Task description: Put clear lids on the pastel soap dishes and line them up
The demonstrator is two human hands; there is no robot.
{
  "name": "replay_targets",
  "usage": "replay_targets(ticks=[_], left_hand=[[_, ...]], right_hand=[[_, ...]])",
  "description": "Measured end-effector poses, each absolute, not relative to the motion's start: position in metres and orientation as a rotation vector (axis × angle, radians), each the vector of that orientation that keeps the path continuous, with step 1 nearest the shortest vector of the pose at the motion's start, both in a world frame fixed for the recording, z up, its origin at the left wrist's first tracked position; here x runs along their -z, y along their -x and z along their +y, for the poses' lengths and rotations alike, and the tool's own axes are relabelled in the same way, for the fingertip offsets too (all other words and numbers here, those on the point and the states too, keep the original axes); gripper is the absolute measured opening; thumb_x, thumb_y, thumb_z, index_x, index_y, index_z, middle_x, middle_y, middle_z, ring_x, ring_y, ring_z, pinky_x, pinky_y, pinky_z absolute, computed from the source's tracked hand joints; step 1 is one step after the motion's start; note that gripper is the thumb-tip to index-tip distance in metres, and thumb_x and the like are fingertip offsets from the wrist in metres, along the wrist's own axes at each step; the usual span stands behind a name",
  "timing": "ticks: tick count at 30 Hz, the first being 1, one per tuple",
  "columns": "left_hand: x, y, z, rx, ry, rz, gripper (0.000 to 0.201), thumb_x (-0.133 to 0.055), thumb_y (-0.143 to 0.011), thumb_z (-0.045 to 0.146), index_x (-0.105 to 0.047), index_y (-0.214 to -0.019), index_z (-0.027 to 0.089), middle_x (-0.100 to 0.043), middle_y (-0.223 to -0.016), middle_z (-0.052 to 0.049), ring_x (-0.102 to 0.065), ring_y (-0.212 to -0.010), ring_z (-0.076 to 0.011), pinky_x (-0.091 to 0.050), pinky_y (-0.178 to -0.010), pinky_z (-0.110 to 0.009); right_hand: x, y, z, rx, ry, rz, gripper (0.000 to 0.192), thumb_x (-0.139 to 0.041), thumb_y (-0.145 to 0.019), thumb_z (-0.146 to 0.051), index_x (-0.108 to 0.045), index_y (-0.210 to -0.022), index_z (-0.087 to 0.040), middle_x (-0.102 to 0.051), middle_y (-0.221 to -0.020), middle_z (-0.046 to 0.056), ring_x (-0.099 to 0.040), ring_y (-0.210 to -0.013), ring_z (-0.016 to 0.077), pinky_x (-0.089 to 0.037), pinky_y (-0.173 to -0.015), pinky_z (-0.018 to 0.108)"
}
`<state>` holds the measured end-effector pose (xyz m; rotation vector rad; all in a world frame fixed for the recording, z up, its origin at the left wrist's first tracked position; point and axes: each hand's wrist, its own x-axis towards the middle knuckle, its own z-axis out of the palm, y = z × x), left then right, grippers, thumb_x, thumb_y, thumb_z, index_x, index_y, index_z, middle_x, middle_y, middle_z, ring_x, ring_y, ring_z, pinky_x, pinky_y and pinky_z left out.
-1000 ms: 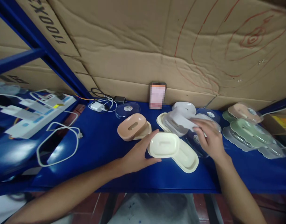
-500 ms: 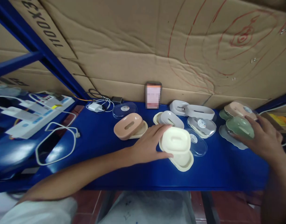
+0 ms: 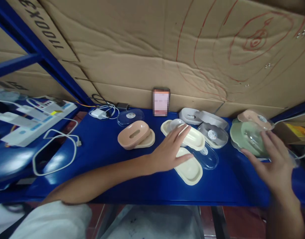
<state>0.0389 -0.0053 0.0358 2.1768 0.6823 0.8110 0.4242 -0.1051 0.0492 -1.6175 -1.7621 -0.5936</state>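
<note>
Head view: we see the left hand (image 3: 171,151) stretched across the blue counter (image 3: 110,159), fingers spread and flat, resting on a cream soap dish tray (image 3: 194,138) that sits tilted over a second cream tray (image 3: 189,171) lying nearer the front edge. The fingertips touch the upper tray; nothing is pinched. Just right of these trays lies a clear lid (image 3: 209,157) with a round sticker.

The right hand (image 3: 275,166) is open, fingers splayed, at the near edge of a green soap dish (image 3: 244,136) with a clear cover over it; we cannot tell whether the fingers actually grip it or only touch its rim. Behind the green dish sits a pink dish under a clear lid (image 3: 254,118).

Left of the cream trays stands a pink soap dish (image 3: 134,134) on a beige base. Grey dishes (image 3: 201,117) lie near the cardboard wall (image 3: 152,49). On the far left we see a white power strip (image 3: 30,121) and a looped white cable (image 3: 55,152).
</note>
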Motion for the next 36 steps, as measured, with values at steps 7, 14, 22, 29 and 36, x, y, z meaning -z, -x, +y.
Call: replay_targets(ticks=[7, 14, 22, 29, 36], left_hand=[[-0.034, 0.01, -0.047, -0.803, -1.626, 0.559, 0.131, -0.098, -0.079, 0.044, -0.01, -0.175, 0.041, -0.022, -0.182, -0.015, -0.038, -0.162, -0.0422, -0.044, -0.127, -0.062], [-0.007, 0.042, -0.038, -0.944, -1.547, 0.809, 0.114, -0.096, -0.08, 0.048, -0.028, -0.17, 0.032, -0.035, -0.177, -0.016, -0.036, -0.163, -0.0415, -0.032, -0.133, -0.065], [-0.002, 0.042, -0.044, -0.854, -1.585, 0.803, 0.116, -0.096, -0.079, 0.047, -0.029, -0.172, 0.033, -0.039, -0.174, -0.017, -0.044, -0.158, -0.0431, -0.031, -0.133, -0.067], [-0.005, 0.044, -0.043, -0.845, -1.653, 0.797, 0.112, -0.096, -0.08, 0.047, -0.031, -0.17, 0.032, -0.039, -0.174, -0.017, -0.045, -0.157, -0.0441, -0.028, -0.133, -0.068], [-0.008, 0.04, -0.045, -0.899, -1.577, 0.797, 0.104, -0.095, -0.082, 0.046, -0.037, -0.167, 0.032, -0.041, -0.173, -0.015, -0.045, -0.157, -0.0419, -0.032, -0.133, -0.064]], right_hand=[[-0.068, -0.262, -0.1, 0.031, 1.174, -2.309, 0.084, -0.076, -0.099, -0.045, -0.034, -0.171, -0.038, -0.039, -0.175, 0.011, -0.038, -0.161, 0.042, -0.045, -0.124, 0.07], [-0.056, -0.227, -0.049, -0.403, 0.957, -2.414, 0.067, -0.064, -0.107, -0.044, -0.04, -0.169, -0.035, -0.042, -0.174, 0.009, -0.036, -0.164, 0.0325, -0.041, -0.129, 0.06], [-0.049, -0.279, -0.021, -0.054, 1.283, -2.128, 0.061, -0.066, -0.104, -0.046, -0.051, -0.163, -0.035, -0.052, -0.168, 0.009, -0.046, -0.157, 0.0368, -0.04, -0.128, 0.063], [-0.032, -0.322, 0.005, 0.387, 1.561, -2.106, 0.044, -0.059, -0.108, -0.04, -0.064, -0.15, -0.026, -0.066, -0.152, 0.014, -0.059, -0.145, 0.0359, -0.036, -0.125, 0.063], [-0.045, -0.275, -0.025, -0.03, 1.178, -2.229, 0.056, -0.057, -0.109, -0.053, -0.055, -0.159, -0.029, -0.063, -0.156, 0.013, -0.057, -0.147, 0.0341, -0.044, -0.122, 0.057]])
